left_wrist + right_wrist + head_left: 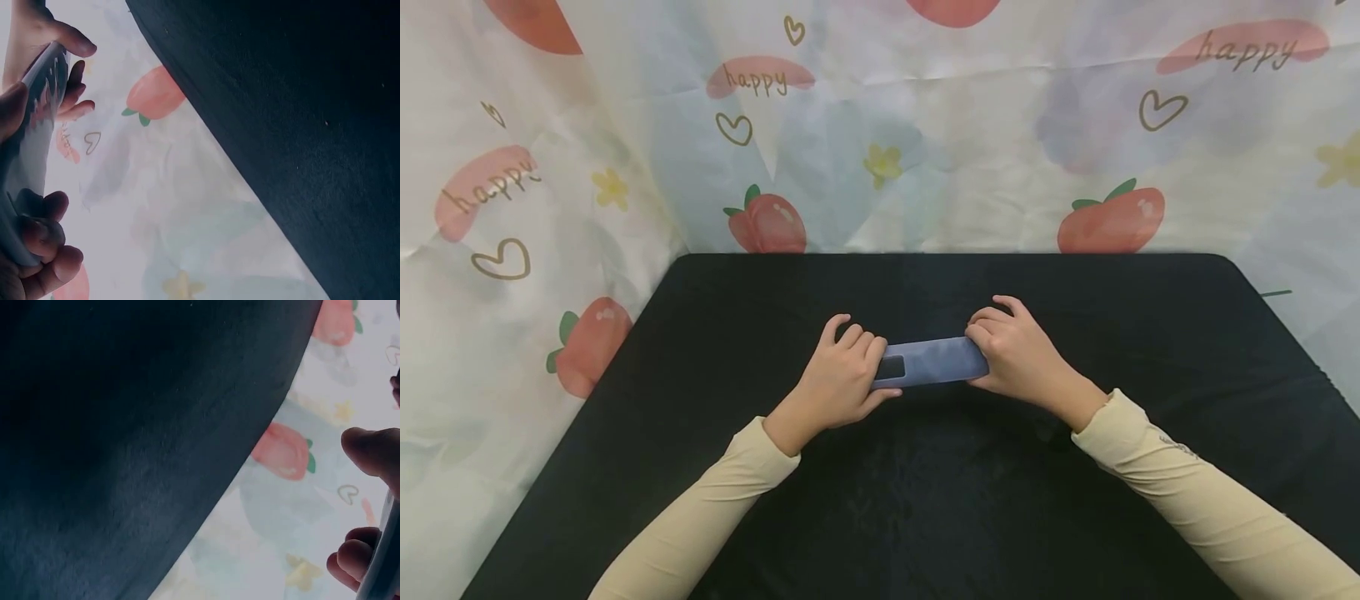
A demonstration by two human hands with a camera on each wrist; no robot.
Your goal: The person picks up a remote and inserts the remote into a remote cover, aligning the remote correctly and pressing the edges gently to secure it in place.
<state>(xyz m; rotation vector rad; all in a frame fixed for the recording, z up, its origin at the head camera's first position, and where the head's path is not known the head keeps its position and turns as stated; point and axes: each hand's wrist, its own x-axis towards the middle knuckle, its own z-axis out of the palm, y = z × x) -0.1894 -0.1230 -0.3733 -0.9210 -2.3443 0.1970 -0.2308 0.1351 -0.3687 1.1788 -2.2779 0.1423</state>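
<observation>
A blue-purple smartphone (936, 362) is held lengthwise between both hands over the black table, its back with a dark rectangular camera block tilted toward the head view. My left hand (842, 375) grips the end beside that block, thumb along the near edge and fingers at the far edge. The opposite end is gripped by my right hand (1018, 354), with the index finger raised off it. Seen from the left wrist, the phone's glossy face (40, 115) mirrors the fingers. Only an edge of the smartphone (382, 562) shows in the right wrist view, beside the right thumb (369, 450).
The black-covered table (887, 508) spreads beneath both arms. Behind it and on the left hangs a pale curtain (970, 125) printed with red fruit, hearts and the word "happy". Cream sleeves cover both forearms.
</observation>
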